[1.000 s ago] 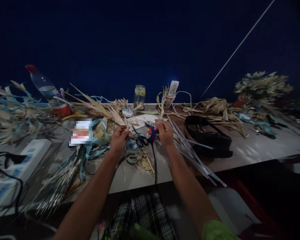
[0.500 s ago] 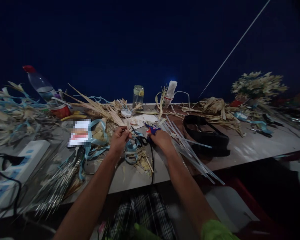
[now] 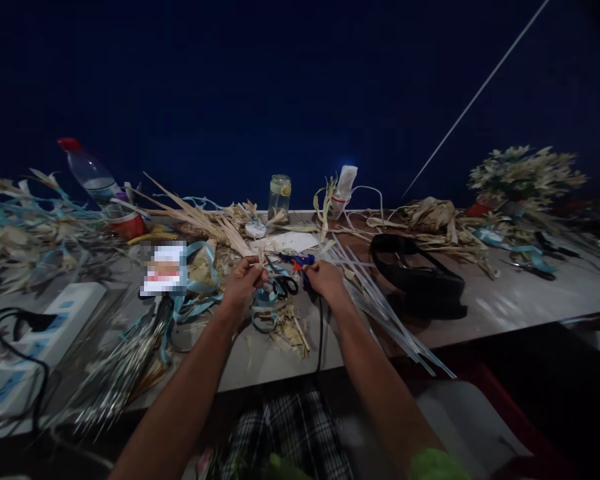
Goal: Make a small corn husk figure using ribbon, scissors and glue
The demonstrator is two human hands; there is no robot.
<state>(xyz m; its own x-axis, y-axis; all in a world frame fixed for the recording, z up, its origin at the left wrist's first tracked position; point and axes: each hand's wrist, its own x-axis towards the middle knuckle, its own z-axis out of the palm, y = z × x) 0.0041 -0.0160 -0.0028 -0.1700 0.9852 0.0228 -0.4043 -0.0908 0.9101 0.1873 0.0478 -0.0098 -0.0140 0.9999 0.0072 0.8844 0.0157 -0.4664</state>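
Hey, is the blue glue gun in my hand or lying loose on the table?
In hand: your right hand grips the blue glue gun, with its nozzle pointing toward your left hand's side.

The right hand [image 3: 326,279] now grips the blue glue gun [image 3: 305,259], its nozzle [image 3: 284,256] levelled and brought nearer the left hand [image 3: 244,280] than before.

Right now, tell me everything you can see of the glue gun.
The glue gun is blue and plastic-looking, with a red-orange patch near the front and a slim, dark nozzle pointing leftward. Held roughly level in the right hand, its handle is partly covered by the fingers. A black cord runs from below it toward the table's near edge.
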